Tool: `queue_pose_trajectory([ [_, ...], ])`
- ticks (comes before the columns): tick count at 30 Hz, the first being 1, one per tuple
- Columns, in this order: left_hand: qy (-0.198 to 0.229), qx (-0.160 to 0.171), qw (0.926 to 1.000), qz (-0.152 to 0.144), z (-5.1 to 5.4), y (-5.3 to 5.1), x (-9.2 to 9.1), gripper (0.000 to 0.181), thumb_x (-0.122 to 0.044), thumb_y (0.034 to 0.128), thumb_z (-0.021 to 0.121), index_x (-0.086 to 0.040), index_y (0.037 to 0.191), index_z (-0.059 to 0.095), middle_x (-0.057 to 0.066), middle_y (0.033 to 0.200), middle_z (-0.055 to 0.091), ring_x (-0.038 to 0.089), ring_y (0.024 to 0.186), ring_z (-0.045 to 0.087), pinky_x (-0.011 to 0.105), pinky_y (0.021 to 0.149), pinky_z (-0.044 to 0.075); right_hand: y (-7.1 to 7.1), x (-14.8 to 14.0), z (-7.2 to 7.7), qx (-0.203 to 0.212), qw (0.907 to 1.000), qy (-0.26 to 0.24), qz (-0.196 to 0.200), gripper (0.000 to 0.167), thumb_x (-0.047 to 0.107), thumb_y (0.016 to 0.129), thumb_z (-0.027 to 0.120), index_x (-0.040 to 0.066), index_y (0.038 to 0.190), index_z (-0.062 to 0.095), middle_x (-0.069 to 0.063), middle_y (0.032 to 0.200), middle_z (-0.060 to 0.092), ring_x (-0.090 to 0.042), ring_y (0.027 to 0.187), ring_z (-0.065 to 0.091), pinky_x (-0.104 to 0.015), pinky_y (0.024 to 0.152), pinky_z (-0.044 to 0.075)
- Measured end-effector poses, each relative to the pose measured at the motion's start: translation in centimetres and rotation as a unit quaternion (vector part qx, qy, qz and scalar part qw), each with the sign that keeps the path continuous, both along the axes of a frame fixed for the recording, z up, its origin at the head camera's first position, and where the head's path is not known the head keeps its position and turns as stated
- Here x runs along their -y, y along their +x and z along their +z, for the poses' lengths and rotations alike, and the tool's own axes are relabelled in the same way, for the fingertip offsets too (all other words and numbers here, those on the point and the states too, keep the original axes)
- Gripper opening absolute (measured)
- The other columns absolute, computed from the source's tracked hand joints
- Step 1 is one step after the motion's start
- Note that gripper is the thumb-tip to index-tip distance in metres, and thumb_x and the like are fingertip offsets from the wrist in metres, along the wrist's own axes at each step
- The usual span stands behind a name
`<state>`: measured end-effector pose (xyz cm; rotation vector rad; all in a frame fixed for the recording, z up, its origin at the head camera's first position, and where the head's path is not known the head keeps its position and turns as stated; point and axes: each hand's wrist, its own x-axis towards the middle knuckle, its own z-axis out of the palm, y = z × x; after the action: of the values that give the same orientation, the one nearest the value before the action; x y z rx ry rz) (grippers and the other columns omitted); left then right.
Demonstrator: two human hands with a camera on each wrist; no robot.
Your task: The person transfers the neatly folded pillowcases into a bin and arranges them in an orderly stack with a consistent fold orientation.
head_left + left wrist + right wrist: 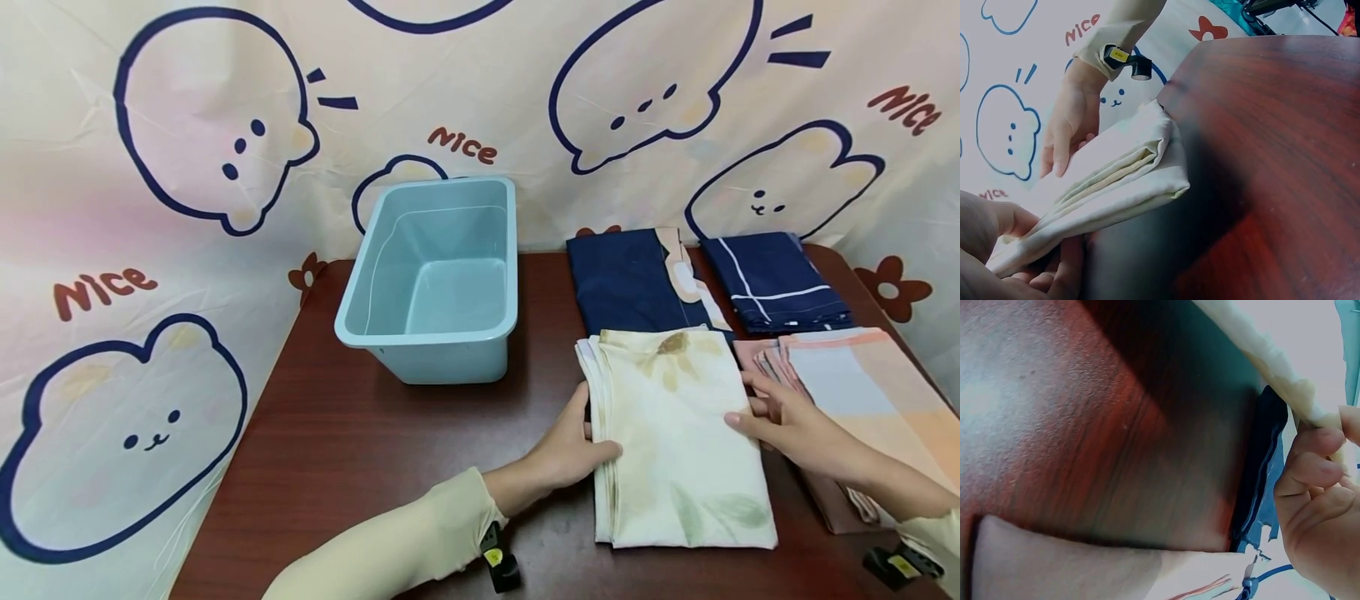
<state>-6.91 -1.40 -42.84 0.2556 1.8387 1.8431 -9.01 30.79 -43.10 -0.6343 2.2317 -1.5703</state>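
A folded cream cloth (682, 450) with a faded flower and green leaves is held between both hands, raised off the table as the wrist views show. My left hand (562, 446) grips its left edge, thumb on top and fingers underneath. On the opposite edge, my right hand (795, 425) pinches the cloth between thumb and curled fingers. The left wrist view shows the cloth's stacked folds (1122, 169) from the side. In the right wrist view the right hand (1322, 500) has its fingertips under the cloth's rim.
A light blue plastic tub (435, 358) stands at the back left of the brown table (322, 467). Folded at the right are a navy cloth with pale shapes (618, 283), a navy cloth with white lines (772, 275) and a pink-orange checked cloth (862, 383). A printed curtain hangs behind.
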Motion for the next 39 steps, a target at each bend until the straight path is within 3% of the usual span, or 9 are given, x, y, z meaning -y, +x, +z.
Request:
queue_pose_trajectory([
  [8,-0.002,-0.007,0.9998,0.017,1.3,-0.6,0.6,0.091,0.006,0.0904,0.061,-0.028,0.161,0.014,0.025,0.116,0.069,0.031,0.095,0.074,0.033,0.076,0.06,-0.3,0.9,0.7,-0.028,0.9987,0.022,-0.037,0.05,-0.002,0.102,0.051,-0.003,0.148,0.03,0.009,0.081,0.066,-0.02,0.051,0.038,-0.036,0.044,0.034],
  [12,0.007,-0.012,0.9997,0.02,1.8,-0.8,0.8,0.09,0.009,0.0901,0.06,-0.029,0.16,0.016,0.027,0.121,0.067,0.037,0.098,0.073,0.036,0.078,0.061,-0.4,1.3,1.2,-0.034,0.9979,0.018,-0.052,0.047,-0.001,0.102,0.052,0.007,0.146,0.037,0.011,0.076,0.062,-0.021,0.049,0.033,-0.036,0.043,0.032],
  [15,0.007,-0.019,0.9996,0.022,2.3,-1.0,1.0,0.09,0.009,0.0897,0.06,-0.028,0.16,0.017,0.028,0.122,0.066,0.038,0.099,0.073,0.037,0.078,0.061,-0.5,1.6,1.6,-0.034,0.9978,0.008,-0.057,0.046,-0.002,0.103,0.051,0.011,0.145,0.039,0.011,0.086,0.068,-0.011,0.049,0.04,-0.034,0.044,0.038],
  [19,-0.001,-0.021,0.9995,0.024,2.9,-1.3,1.3,0.09,0.006,0.0901,0.062,-0.028,0.16,0.017,0.029,0.12,0.068,0.037,0.098,0.073,0.037,0.079,0.061,-0.7,1.8,2.0,-0.033,0.998,-0.01,-0.052,0.047,-0.004,0.102,0.051,0.012,0.145,0.039,0.011,0.104,0.074,0.0,0.068,0.063,-0.028,0.053,0.052],
  [22,-0.012,-0.023,0.9993,0.026,3.3,-1.4,1.5,0.088,0.004,0.0907,0.063,-0.028,0.159,0.018,0.028,0.119,0.068,0.036,0.097,0.074,0.038,0.08,0.061,-0.8,2.0,2.3,-0.033,0.9979,-0.019,-0.053,0.048,-0.004,0.102,0.05,0.019,0.144,0.041,0.011,0.099,0.073,-0.002,0.057,0.055,-0.027,0.047,0.047],
  [24,-0.019,-0.025,0.9992,0.026,3.6,-1.5,1.6,0.087,0.004,0.0913,0.063,-0.028,0.159,0.018,0.027,0.119,0.068,0.035,0.097,0.074,0.038,0.08,0.06,-0.8,2.1,2.6,-0.036,0.9975,-0.02,-0.058,0.049,-0.003,0.102,0.05,0.023,0.143,0.042,0.01,0.093,0.072,-0.01,0.046,0.037,-0.032,0.041,0.036],
  [27,-0.028,-0.026,0.9989,0.025,4.0,-1.5,1.9,0.086,0.002,0.092,0.063,-0.028,0.159,0.018,0.025,0.12,0.068,0.031,0.097,0.074,0.037,0.079,0.06,-0.9,2.4,2.9,-0.039,0.9971,-0.012,-0.064,0.048,-0.002,0.103,0.05,0.017,0.146,0.04,0.008,0.088,0.07,-0.023,0.047,0.027,-0.036,0.041,0.029],
  [33,-0.042,-0.028,0.9983,0.028,4.9,-1.8,2.4,0.085,0.0,0.0927,0.063,-0.028,0.159,0.017,0.024,0.12,0.068,0.029,0.095,0.075,0.037,0.077,0.061,-1.2,2.9,3.6,-0.026,0.9965,0.021,-0.077,0.051,0.006,0.105,0.051,-0.006,0.149,0.029,0.009,0.086,0.068,-0.021,0.047,0.031,-0.033,0.042,0.033],
  [39,-0.056,-0.034,0.9975,0.027,5.7,-2.2,2.9,0.086,-0.002,0.0938,0.063,-0.028,0.16,0.015,0.025,0.122,0.066,0.031,0.097,0.074,0.038,0.08,0.061,-1.6,3.3,4.3,-0.013,0.9972,0.007,-0.073,0.045,0.006,0.105,0.05,0.008,0.147,0.034,0.009,0.087,0.07,-0.023,0.048,0.032,-0.035,0.041,0.031],
])
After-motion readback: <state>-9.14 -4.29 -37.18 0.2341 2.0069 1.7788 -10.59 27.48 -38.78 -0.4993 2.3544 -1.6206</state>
